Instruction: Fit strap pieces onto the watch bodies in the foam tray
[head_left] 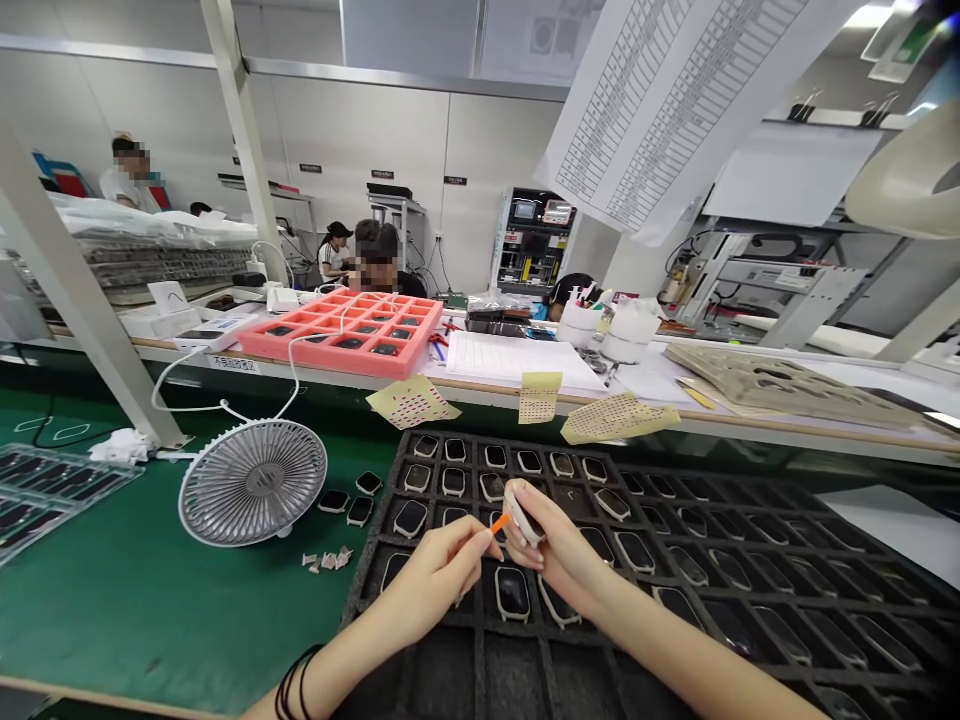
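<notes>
Left hand pinches a small orange stick; right hand closes around a pale casing, above a black tray. Most cells hold dark-faced casings.

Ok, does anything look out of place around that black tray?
Yes: three dark rounded units lie loose on the green mat beside the fan, outside the black compartment tray, with small scraps nearby. Perforated yellow sheets also droop over the bench edge.
</notes>
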